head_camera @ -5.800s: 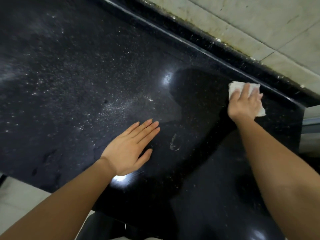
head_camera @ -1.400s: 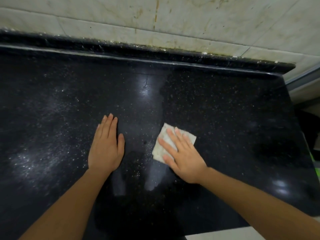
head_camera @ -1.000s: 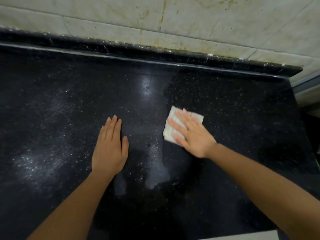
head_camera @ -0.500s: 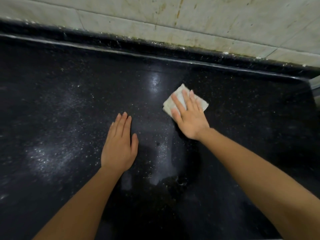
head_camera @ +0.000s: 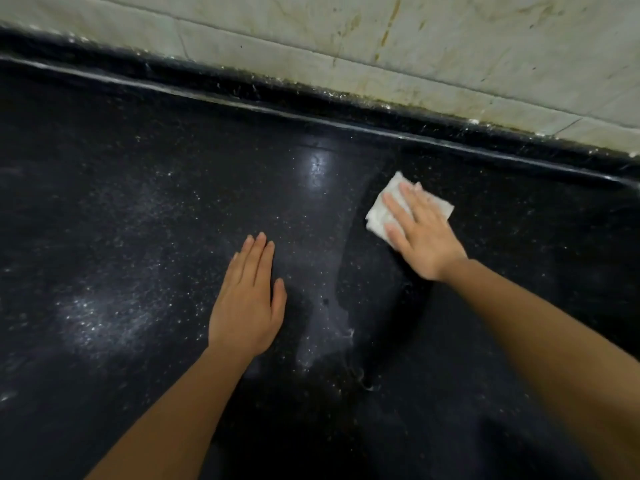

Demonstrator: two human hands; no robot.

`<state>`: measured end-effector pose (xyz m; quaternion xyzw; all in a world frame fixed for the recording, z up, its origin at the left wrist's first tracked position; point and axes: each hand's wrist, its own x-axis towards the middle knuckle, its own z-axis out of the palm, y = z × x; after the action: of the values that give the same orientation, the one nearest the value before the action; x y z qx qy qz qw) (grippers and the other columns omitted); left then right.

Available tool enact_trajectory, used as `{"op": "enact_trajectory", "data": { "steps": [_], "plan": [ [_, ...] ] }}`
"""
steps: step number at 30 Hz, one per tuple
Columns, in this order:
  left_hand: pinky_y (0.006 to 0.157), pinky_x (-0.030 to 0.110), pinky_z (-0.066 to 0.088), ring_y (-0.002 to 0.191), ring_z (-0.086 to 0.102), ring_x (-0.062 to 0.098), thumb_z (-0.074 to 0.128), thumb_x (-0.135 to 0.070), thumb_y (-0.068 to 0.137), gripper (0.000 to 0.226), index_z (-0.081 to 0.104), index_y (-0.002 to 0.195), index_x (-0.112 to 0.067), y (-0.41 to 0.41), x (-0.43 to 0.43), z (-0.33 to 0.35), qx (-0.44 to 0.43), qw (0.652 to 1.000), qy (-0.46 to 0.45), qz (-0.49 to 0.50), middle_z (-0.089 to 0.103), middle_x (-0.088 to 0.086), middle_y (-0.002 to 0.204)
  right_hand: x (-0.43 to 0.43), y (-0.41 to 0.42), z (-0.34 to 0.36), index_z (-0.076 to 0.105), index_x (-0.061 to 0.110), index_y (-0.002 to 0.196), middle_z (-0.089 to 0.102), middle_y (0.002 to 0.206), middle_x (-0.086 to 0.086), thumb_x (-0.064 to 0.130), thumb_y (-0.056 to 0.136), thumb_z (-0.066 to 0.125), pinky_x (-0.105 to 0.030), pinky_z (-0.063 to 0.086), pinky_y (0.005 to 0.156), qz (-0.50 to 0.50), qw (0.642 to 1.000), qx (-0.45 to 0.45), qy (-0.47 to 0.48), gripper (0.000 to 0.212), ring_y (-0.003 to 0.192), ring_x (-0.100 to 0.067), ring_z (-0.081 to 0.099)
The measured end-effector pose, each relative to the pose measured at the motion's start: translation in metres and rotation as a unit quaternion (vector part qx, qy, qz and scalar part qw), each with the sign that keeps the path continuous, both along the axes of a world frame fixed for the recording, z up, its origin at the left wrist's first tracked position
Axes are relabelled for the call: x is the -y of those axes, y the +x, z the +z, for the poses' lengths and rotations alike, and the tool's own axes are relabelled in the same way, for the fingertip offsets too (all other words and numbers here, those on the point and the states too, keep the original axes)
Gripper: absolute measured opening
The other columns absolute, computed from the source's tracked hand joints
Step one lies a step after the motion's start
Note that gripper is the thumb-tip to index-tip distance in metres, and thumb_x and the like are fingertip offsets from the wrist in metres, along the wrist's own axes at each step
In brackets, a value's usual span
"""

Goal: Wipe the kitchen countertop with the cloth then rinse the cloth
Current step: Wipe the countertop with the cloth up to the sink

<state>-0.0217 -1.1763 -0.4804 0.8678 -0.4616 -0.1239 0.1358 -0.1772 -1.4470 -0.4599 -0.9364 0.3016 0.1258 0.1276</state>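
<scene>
A folded white cloth (head_camera: pixel 381 211) lies flat on the black speckled countertop (head_camera: pixel 138 202), a short way from the back upstand. My right hand (head_camera: pixel 420 233) presses down on it with fingers spread, covering most of it. My left hand (head_camera: pixel 247 299) rests palm down on the bare counter to the left and nearer me, fingers together, holding nothing. White powdery dust covers the counter left of the cloth; a darker, wiped streak runs from the cloth toward me.
A raised black upstand (head_camera: pixel 346 112) runs along the back of the counter, with a stained pale tiled wall (head_camera: pixel 450 46) above it. A bright light reflection (head_camera: pixel 317 168) shines on the counter between my hands.
My right hand has pushed the cloth away from me toward the back upstand, leaving a darker wiped streak. My left hand has stayed flat in the same spot. The view has tilted.
</scene>
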Motion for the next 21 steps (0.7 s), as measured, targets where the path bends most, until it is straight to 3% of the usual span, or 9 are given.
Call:
{"op": "enact_trajectory", "data": {
  "steps": [5,7,9,12,15,17,19,21],
  "plan": [
    [0.118,0.028,0.0,0.146,0.006,0.016,0.02,-0.036,0.097,0.06,0.024,0.148,-0.004,0.0,0.0,0.0,-0.002,1.0,-0.002,0.001,0.018,0.008,0.157,0.011,0.065,-0.006,0.001,0.029,0.154,-0.011,0.161,-0.007,0.044,0.103,0.013,-0.042,-0.009,0.119,-0.264,0.964,0.021,-0.005,0.055,0.147,-0.025,-0.015],
    [0.118,0.029,0.002,0.146,0.007,0.016,0.021,-0.036,0.097,0.06,0.025,0.148,-0.004,0.0,0.001,0.001,-0.004,1.0,-0.006,0.005,0.019,0.009,0.157,-0.007,0.094,-0.009,-0.002,0.026,0.154,-0.011,0.16,-0.011,0.042,0.103,0.012,-0.044,-0.009,0.118,-0.301,0.954,0.018,-0.007,0.055,0.146,-0.029,-0.016],
    [0.118,0.031,0.004,0.146,0.009,0.018,0.022,-0.036,0.097,0.06,0.026,0.147,-0.003,-0.001,0.001,0.001,-0.003,1.0,-0.008,0.003,0.02,0.009,0.156,-0.031,0.116,-0.009,-0.003,0.026,0.154,-0.012,0.16,-0.013,0.042,0.103,0.013,-0.044,-0.01,0.118,-0.248,0.968,0.021,0.001,0.056,0.146,-0.031,-0.016],
    [0.118,0.032,0.006,0.146,0.011,0.018,0.022,-0.035,0.096,0.06,0.027,0.147,-0.003,0.0,0.001,0.001,0.002,1.0,-0.005,0.004,0.021,0.009,0.156,-0.065,0.129,-0.007,-0.001,0.029,0.153,-0.012,0.161,-0.009,0.046,0.102,0.016,-0.042,-0.011,0.118,-0.089,0.995,0.042,0.03,0.057,0.146,-0.027,-0.017],
    [0.119,0.031,0.006,0.145,0.012,0.018,0.022,-0.036,0.096,0.06,0.027,0.147,-0.004,-0.001,0.002,0.0,0.003,1.0,-0.003,0.004,0.021,0.009,0.156,-0.076,0.114,-0.004,0.0,0.033,0.153,-0.012,0.161,-0.005,0.051,0.101,0.02,-0.036,-0.015,0.116,0.08,0.996,0.025,0.029,0.058,0.146,-0.021,-0.018],
    [0.119,0.031,0.006,0.145,0.011,0.018,0.021,-0.036,0.096,0.061,0.026,0.147,-0.004,0.0,0.001,0.0,0.002,1.0,-0.002,0.005,0.021,0.009,0.156,-0.066,0.097,-0.001,0.003,0.035,0.153,-0.008,0.161,-0.003,0.052,0.1,0.023,-0.035,-0.013,0.117,0.141,0.989,0.024,0.035,0.059,0.147,-0.02,-0.015],
    [0.118,0.031,0.006,0.145,0.012,0.018,0.021,-0.036,0.097,0.06,0.026,0.147,-0.004,0.0,0.001,0.001,0.003,1.0,-0.003,0.004,0.022,0.009,0.156,-0.046,0.079,-0.002,0.011,0.033,0.153,0.0,0.162,-0.005,0.051,0.1,0.029,-0.038,-0.004,0.12,0.1,0.994,0.037,0.038,0.059,0.148,-0.023,-0.007],
    [0.119,0.03,0.005,0.146,0.012,0.018,0.021,-0.036,0.097,0.06,0.026,0.147,-0.003,0.0,0.001,0.001,0.0,1.0,-0.003,0.001,0.022,0.009,0.156,-0.02,0.058,-0.007,0.014,0.027,0.153,0.004,0.161,-0.011,0.049,0.1,0.03,-0.038,0.001,0.121,-0.027,0.999,0.044,0.012,0.06,0.148,-0.028,-0.001]
  ]
}}
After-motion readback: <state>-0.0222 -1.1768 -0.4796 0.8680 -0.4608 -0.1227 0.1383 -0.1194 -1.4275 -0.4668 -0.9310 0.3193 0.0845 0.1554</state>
